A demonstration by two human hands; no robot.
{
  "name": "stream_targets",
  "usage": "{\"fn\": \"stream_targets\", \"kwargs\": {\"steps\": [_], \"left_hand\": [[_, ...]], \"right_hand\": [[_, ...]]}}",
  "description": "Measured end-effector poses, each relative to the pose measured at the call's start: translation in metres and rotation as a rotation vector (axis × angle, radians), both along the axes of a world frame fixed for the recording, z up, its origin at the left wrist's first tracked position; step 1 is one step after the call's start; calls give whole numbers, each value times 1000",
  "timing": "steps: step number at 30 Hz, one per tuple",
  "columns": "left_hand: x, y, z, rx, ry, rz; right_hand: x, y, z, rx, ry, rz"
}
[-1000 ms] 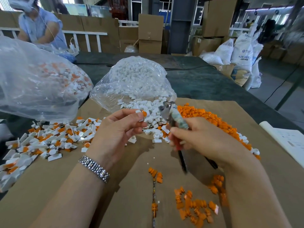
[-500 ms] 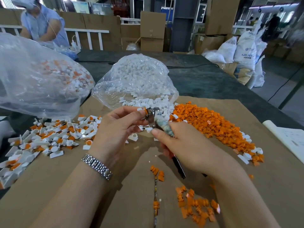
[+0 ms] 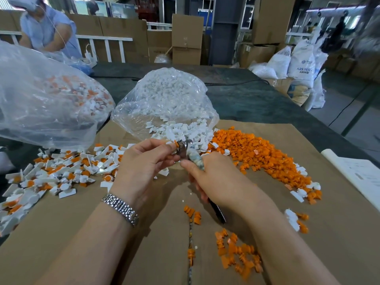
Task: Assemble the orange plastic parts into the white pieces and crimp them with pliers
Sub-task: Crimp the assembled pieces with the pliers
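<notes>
1. Pliers [image 3: 186, 151] sit at the centre of the work: our right hand [image 3: 218, 177] wraps round their handles, and the steel head points up at the part our left hand [image 3: 144, 161] pinches between thumb and fingertips.
2. That part [image 3: 175, 143], white with an orange insert showing, is held right at the pliers' head; we cannot tell whether the head has closed on it yet.
3. Left of the pliers, a spread of finished pieces [image 3: 57, 173], white with orange fitted in, covers the brown cardboard sheet [image 3: 308, 254] on the desk [image 3: 257, 99], and the clear bag [image 3: 45, 95] beyond it holds many more. We judge a good share of the job done.
4. Behind the pliers, an open bag of bare white pieces [image 3: 170, 93] spills onto the cardboard.
5. Right of the pliers lies a broad heap of loose orange parts [image 3: 263, 155], with a smaller scatter [image 3: 238, 256] nearer us.
6. With both supplies this large, we judge that plenty of assembling and crimping remains.
</notes>
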State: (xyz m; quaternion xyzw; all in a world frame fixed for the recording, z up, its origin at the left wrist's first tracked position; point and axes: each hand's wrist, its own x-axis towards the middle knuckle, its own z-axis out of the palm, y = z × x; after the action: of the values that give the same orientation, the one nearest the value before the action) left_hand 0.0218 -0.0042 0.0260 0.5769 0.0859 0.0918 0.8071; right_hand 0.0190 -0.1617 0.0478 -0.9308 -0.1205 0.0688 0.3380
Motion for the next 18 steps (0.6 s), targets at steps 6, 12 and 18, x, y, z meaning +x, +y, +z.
{"fn": "stream_targets", "kwargs": {"steps": [6, 12, 18], "left_hand": [[-1, -7, 3, -29, -17, -12], [-4, -7, 4, 21, -62, 1], [-5, -4, 7, 19, -67, -18]], "right_hand": [[2, -12, -1, 241, 173, 45], [-4, -15, 2, 138, 95, 40], [-5, -18, 6, 104, 60, 47]]}}
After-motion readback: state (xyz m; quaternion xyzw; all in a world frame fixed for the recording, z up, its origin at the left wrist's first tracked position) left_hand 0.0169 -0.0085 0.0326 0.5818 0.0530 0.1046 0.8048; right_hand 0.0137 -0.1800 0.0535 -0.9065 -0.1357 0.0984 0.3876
